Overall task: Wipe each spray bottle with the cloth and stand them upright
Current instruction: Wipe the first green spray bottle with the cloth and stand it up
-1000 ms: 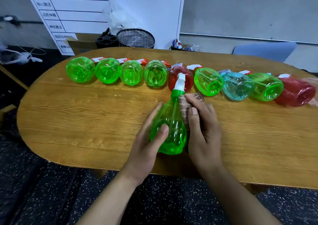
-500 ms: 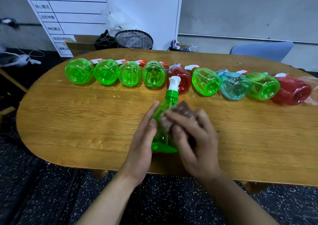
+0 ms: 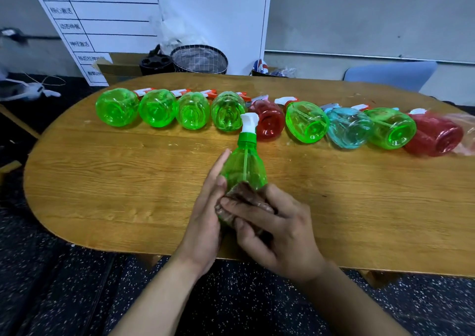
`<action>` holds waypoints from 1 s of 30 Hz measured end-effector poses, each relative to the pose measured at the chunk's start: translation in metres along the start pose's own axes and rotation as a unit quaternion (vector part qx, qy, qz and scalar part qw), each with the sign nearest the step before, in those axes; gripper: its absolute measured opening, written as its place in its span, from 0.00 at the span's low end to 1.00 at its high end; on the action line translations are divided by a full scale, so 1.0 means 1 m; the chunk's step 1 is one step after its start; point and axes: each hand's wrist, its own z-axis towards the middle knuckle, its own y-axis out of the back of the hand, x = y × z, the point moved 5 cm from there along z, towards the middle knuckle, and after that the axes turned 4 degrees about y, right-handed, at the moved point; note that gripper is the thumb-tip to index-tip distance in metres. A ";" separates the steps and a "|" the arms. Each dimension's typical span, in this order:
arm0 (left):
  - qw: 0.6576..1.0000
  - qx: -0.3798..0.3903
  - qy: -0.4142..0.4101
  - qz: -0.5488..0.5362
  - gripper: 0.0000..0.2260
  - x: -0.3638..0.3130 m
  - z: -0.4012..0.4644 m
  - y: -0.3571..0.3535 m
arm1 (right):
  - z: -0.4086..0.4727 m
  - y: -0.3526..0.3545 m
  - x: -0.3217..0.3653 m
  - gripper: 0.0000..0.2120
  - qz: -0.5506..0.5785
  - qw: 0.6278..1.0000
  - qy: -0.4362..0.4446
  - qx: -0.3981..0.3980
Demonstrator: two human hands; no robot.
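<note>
A green spray bottle (image 3: pixel 246 167) with a white trigger head stands near the front of the wooden table (image 3: pixel 108 181). My left hand (image 3: pixel 208 215) holds its left side, fingers curled round the body. My right hand (image 3: pixel 276 229) presses a brownish cloth (image 3: pixel 246 197) against the bottle's lower front, fingers curled over the cloth. The bottle's base is hidden by both hands. Behind it lies a row of several bottles on their sides, bases toward me: green ones (image 3: pixel 117 107) at the left, a red one (image 3: pixel 270 122), a blue one (image 3: pixel 348 127) and another red one (image 3: pixel 434 135) at the right.
Beyond the table's far edge stand a mesh bin (image 3: pixel 200 59), a cardboard box (image 3: pixel 120 65) and a white board with a printed chart (image 3: pixel 102 14). A blue chair back (image 3: pixel 390 74) shows at the far right. Dark speckled floor lies below the near edge.
My right hand with the cloth has slid from the bottle's right side across its front and down to the lower body. The bottle has tipped more upright in my left hand.
</note>
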 end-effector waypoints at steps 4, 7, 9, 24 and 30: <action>0.998 0.009 -0.008 0.064 0.24 0.005 0.000 -0.003 | 0.012 0.019 -0.027 0.15 0.033 0.981 -0.150 -0.121; 0.997 0.018 -0.012 0.072 0.23 0.008 0.001 -0.003 | 0.012 0.015 -0.042 0.16 0.038 0.969 -0.212 -0.119; 0.999 0.018 -0.008 0.050 0.22 0.008 0.001 -0.002 | 0.008 0.008 -0.039 0.16 0.035 0.976 -0.193 -0.092; 0.998 0.025 0.003 0.054 0.24 0.006 0.001 -0.005 | 0.010 0.020 -0.024 0.15 0.006 0.986 -0.137 -0.099; 1.000 0.018 0.017 0.020 0.22 0.011 0.002 0.002 | 0.005 0.008 -0.024 0.16 0.009 0.991 -0.122 -0.049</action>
